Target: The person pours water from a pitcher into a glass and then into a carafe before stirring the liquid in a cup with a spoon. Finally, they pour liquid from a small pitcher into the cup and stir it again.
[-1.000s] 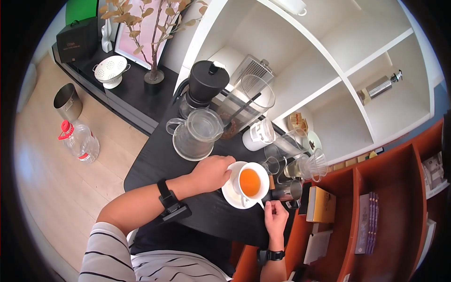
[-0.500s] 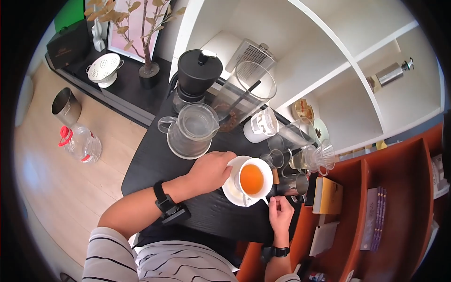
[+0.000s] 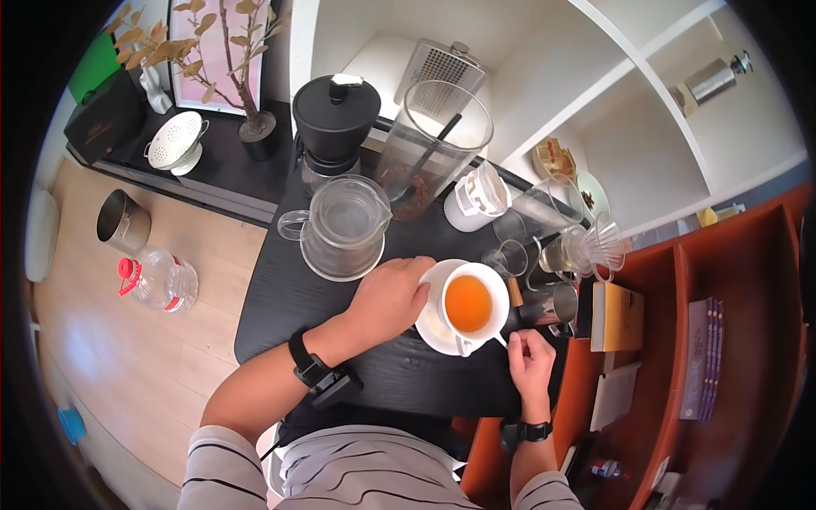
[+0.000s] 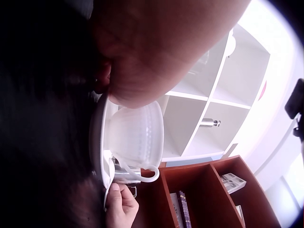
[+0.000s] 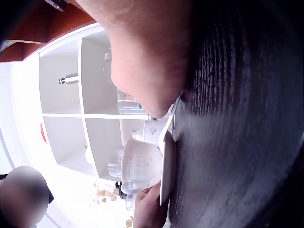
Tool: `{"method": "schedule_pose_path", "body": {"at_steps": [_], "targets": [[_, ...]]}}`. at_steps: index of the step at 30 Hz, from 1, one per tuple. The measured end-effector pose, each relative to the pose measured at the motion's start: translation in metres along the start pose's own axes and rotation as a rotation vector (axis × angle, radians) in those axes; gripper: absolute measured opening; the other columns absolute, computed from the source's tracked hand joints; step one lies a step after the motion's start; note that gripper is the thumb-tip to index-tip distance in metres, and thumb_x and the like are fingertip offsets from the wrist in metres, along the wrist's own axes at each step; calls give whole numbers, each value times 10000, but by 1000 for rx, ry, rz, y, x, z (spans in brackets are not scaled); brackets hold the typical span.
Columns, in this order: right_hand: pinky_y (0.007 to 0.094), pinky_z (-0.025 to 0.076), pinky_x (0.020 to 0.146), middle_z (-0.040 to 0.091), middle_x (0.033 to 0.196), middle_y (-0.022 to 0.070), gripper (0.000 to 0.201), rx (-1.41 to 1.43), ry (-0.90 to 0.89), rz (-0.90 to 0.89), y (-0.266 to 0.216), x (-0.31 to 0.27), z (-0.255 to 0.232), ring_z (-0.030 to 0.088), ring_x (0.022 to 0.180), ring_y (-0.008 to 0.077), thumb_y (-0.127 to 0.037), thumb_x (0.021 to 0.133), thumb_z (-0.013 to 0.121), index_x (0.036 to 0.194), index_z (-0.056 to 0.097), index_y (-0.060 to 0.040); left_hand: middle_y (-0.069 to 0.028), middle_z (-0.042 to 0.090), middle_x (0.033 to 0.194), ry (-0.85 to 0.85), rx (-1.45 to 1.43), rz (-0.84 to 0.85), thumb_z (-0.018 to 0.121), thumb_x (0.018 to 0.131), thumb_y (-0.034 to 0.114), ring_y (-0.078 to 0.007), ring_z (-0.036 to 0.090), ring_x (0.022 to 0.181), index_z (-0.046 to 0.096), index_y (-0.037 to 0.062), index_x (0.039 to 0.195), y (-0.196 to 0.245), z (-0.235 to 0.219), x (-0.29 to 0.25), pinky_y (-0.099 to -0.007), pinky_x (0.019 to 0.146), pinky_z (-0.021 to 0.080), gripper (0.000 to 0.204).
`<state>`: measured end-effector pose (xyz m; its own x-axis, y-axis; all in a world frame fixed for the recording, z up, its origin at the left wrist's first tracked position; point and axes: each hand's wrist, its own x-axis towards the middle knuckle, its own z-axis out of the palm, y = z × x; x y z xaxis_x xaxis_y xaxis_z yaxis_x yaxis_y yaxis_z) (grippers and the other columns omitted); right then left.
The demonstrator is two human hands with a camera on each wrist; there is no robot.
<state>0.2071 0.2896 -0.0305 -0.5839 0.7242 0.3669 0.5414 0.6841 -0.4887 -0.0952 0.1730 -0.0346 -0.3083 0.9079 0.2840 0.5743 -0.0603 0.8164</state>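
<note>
A white cup (image 3: 503, 296) of orange-brown liquid stands on a white saucer (image 3: 435, 333) at the dark table's front. My left hand (image 3: 384, 299) pinches the saucer's left rim, fingers curled. On the right, my right hand (image 3: 533, 367) pinches the end of a thin white handle (image 3: 501, 340), seemingly a spoon's, reaching over the rim. In the left wrist view, the cup (image 4: 140, 135) sits upright beyond my left hand (image 4: 156, 47). From the right wrist, my right hand (image 5: 147, 61) hides part of the handle, and the saucer (image 5: 168, 166) lies close above the tabletop.
Behind the cup stand a glass carafe (image 3: 344, 229), a black grinder (image 3: 336, 119), a tall glass cylinder (image 3: 433, 157), a white canister (image 3: 467, 212) and a metal pitcher (image 3: 548, 302). A bottle (image 3: 166, 282) stands on the floor at left; a wooden bookshelf (image 3: 663, 319) is at right.
The head view has turned and shifted, so the cup and saucer appear higher and farther right. Both hands keep their grips, and the cup stays on the saucer.
</note>
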Motion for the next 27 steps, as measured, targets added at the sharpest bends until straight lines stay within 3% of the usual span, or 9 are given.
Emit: {"method": "schedule_pose_path", "body": {"at_steps": [10,14,20,22,27], "targets": [[366,447,540,578,670,105,174,17,3,-23,-6,2,-6,585,558,245,-82,962,737,827,658,-6,-139,677,826,-27,23,10,682,954,65,-324,662,767,683,30,1273,1,0,3,-425,707,519,321],[381,457,535,577,656,85,180,25,22,-24,-7,2,-7,584,548,255,-108,926,769,807,654,-36,-157,684,844,-109,31,-45,691,955,72,-348,678,781,673,12,1256,10,-5,4,-459,710,526,308],[389,480,553,589,685,73,194,19,7,-96,-9,1,-13,606,585,261,-154,881,818,850,656,-52,-129,660,768,-119,5,-81,690,957,63,-271,645,665,687,14,1271,10,-2,6,-389,641,514,318],[404,495,571,616,742,84,237,23,-13,-121,-10,0,-17,627,617,277,-195,874,841,868,653,-50,-96,643,735,-91,-15,-83,675,962,46,-203,614,621,689,10,1287,3,1,6,-346,623,502,327],[374,503,597,583,769,79,284,54,14,-154,-4,-3,-17,615,657,272,-204,822,887,894,666,-40,-50,658,763,-118,-23,-100,673,984,50,-116,602,645,683,7,1324,4,0,5,-293,641,504,343]]}}
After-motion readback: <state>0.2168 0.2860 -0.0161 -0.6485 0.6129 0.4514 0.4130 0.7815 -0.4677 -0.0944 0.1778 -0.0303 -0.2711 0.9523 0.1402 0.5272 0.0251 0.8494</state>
